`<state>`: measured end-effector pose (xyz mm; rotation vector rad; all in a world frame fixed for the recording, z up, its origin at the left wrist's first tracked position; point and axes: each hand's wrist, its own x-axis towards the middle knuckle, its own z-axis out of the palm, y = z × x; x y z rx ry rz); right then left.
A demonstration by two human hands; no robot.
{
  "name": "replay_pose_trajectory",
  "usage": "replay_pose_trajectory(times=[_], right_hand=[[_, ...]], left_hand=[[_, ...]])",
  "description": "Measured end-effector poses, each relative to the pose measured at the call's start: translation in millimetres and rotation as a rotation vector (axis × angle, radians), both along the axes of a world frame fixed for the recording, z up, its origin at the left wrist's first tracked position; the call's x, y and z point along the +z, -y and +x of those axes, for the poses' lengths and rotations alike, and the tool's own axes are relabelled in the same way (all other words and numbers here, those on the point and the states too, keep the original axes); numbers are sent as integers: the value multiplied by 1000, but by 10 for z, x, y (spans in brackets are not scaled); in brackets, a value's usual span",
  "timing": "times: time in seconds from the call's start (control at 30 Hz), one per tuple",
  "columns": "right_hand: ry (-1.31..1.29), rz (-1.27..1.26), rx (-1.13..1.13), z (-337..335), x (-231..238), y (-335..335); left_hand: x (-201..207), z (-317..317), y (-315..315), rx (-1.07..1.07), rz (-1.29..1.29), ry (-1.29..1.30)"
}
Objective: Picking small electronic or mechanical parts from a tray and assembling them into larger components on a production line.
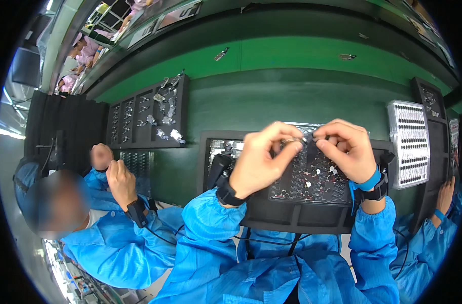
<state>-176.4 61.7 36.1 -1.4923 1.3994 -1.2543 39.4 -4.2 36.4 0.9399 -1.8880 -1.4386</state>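
Observation:
My left hand [264,159] is closed in a pinch on a small metallic part [303,140]; its exact kind is too small to tell. Close beside it, my right hand [350,154] pinches at a small dark piece [312,137], fingertips almost meeting those of the left. Both hands are over a clear plastic tray [286,195] with rows of pockets, where several tiny round parts with red and white bits lie. That tray rests in a black foam tray [271,215], whose left compartment holds small silvery parts [226,147], partly hidden by my left hand.
At the left stands a black tray [132,141] of metal parts, beside a co-worker [119,238] in blue. A white tray [411,144] with rows of black parts lies right, next to another black tray [436,131]. Two small parts lie on the green conveyor [286,55].

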Motion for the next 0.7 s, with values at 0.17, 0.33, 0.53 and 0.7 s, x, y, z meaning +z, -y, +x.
replay_pose_trajectory(times=[0.17, 0.33, 0.53, 0.7], right_hand=[[-118, -91, -36, -29, -5, 35], [-244, -118, 6, -30, -132, 44], [-286, -72, 34, -39, -130, 40], [-300, -56, 24, -35, -133, 43]], left_hand=[[157, 562, 68, 324, 4, -282], [147, 963, -146, 432, 66, -132], [-136, 1105, -424, 522, 113, 140], [-304, 1114, -490, 554, -3, 256]])
